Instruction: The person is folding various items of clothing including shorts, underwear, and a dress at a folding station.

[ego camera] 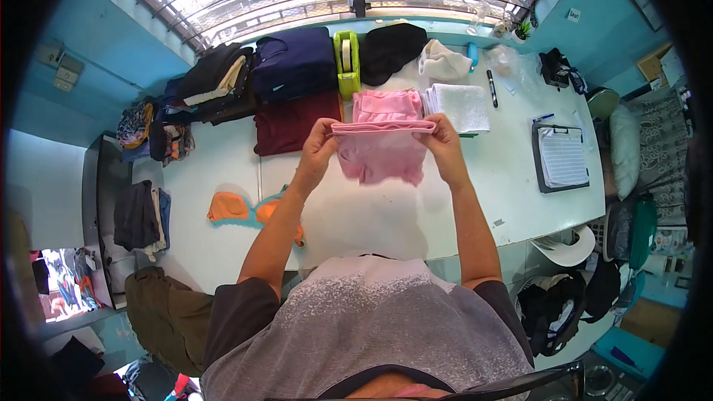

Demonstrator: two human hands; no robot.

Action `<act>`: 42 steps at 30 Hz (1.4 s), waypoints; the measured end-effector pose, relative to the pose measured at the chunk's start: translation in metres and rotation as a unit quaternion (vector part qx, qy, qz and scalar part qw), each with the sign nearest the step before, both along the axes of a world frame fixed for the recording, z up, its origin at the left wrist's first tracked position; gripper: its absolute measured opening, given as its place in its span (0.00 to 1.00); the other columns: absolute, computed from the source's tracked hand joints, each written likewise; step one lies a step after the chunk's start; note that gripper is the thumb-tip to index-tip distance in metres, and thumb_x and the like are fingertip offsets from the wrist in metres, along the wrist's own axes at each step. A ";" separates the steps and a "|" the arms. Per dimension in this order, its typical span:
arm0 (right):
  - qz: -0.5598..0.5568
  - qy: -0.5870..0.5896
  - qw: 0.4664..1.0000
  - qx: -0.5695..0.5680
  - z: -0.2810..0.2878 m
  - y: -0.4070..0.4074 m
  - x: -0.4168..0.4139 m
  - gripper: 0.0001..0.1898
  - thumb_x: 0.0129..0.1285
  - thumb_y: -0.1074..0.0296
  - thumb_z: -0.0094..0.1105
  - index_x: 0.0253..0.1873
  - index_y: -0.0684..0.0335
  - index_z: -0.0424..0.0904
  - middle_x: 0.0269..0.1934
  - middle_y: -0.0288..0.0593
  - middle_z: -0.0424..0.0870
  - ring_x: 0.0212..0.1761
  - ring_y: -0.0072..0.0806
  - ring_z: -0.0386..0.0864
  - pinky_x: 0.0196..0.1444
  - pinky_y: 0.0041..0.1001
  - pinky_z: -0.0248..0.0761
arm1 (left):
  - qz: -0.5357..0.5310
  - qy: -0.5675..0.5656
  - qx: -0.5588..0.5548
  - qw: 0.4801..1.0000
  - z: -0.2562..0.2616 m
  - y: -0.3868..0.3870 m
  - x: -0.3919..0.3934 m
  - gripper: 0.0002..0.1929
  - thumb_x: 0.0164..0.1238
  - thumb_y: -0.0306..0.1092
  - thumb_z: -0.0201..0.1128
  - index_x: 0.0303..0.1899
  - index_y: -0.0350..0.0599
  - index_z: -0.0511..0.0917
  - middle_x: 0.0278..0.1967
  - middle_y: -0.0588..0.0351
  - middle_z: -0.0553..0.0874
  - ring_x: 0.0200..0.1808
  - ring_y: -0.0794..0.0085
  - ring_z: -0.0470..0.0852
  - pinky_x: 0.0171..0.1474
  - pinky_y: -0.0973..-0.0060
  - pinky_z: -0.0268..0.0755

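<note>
My left hand (321,147) and my right hand (443,142) pinch the two ends of the folded waistband of a light pink garment (383,150), whose lower part hangs over the white table. Just behind it lies another folded pink garment (387,104), with folded white towels (458,108) to its right. A folded maroon garment (295,125) is left of the held piece. Nearer to my left forearm rests an orange and teal bra (231,207), partly hidden by that arm.
Along the window side of the table (473,200) stand navy clothes (292,61), dark folded clothes (209,78), a green tape dispenser (347,67) and a black cloth (392,53). A marker (492,89) and a clipboard with papers (562,159) lie at the right.
</note>
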State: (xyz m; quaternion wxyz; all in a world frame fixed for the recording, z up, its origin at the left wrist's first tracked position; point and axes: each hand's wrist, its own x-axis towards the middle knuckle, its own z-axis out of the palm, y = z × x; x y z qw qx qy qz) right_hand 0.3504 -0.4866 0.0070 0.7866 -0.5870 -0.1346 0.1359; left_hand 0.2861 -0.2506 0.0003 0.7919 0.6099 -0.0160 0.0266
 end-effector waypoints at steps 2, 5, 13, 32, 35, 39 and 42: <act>0.007 -0.033 0.999 0.014 0.018 -0.001 -0.001 0.10 0.55 0.79 0.56 0.42 0.64 0.71 0.35 0.33 0.77 0.39 0.16 0.73 0.44 0.19 0.66 | -0.005 -0.068 0.068 0.995 0.023 0.001 -0.005 0.08 0.65 0.24 0.46 0.45 0.41 0.67 0.40 0.60 0.74 0.43 0.80 0.72 0.49 0.80 0.64; 0.024 -0.122 0.986 -0.110 0.020 -0.009 -0.020 0.11 0.52 0.80 0.58 0.41 0.64 0.73 0.37 0.35 0.79 0.41 0.18 0.73 0.46 0.21 0.66 | -0.028 -0.083 0.081 0.993 0.016 0.006 -0.024 0.10 0.61 0.21 0.49 0.44 0.40 0.67 0.41 0.58 0.74 0.44 0.78 0.72 0.50 0.80 0.63; 0.130 0.026 0.963 -0.235 -0.103 -0.028 -0.105 0.10 0.50 0.78 0.60 0.38 0.63 0.73 0.38 0.35 0.80 0.37 0.17 0.72 0.42 0.19 0.66 | -0.079 0.130 0.201 0.968 -0.137 0.001 -0.110 0.12 0.54 0.19 0.52 0.42 0.38 0.70 0.32 0.60 0.76 0.34 0.81 0.75 0.40 0.82 0.68; -0.178 -0.139 0.868 -0.443 -0.158 0.020 -0.054 0.15 0.50 0.65 0.63 0.41 0.64 0.74 0.44 0.43 0.71 0.45 0.36 0.68 0.48 0.30 0.64 | 0.153 0.086 0.323 0.930 -0.153 -0.008 -0.041 0.13 0.57 0.29 0.59 0.44 0.39 0.70 0.35 0.56 0.76 0.37 0.72 0.75 0.42 0.76 0.68; -0.182 -0.151 0.855 -0.461 -0.166 0.024 -0.048 0.17 0.50 0.64 0.61 0.44 0.62 0.72 0.45 0.44 0.70 0.49 0.40 0.66 0.51 0.33 0.62 | 0.222 0.077 0.454 0.859 -0.157 -0.018 -0.036 0.14 0.55 0.30 0.60 0.42 0.39 0.70 0.36 0.51 0.74 0.41 0.63 0.74 0.45 0.71 0.67; -0.164 -0.137 0.828 -0.519 -0.175 0.025 -0.045 0.18 0.52 0.66 0.59 0.48 0.61 0.69 0.42 0.46 0.70 0.49 0.42 0.67 0.52 0.35 0.62 | 0.086 0.261 0.488 0.828 -0.153 -0.019 -0.030 0.14 0.54 0.31 0.61 0.39 0.37 0.68 0.37 0.49 0.73 0.42 0.59 0.73 0.44 0.68 0.66; -0.169 -0.148 0.848 -0.481 -0.176 0.028 -0.048 0.14 0.55 0.70 0.57 0.46 0.64 0.70 0.40 0.47 0.71 0.44 0.39 0.70 0.47 0.33 0.64 | 0.137 0.168 0.448 0.868 -0.171 -0.014 -0.034 0.13 0.58 0.34 0.59 0.37 0.37 0.66 0.35 0.49 0.74 0.38 0.62 0.74 0.40 0.68 0.66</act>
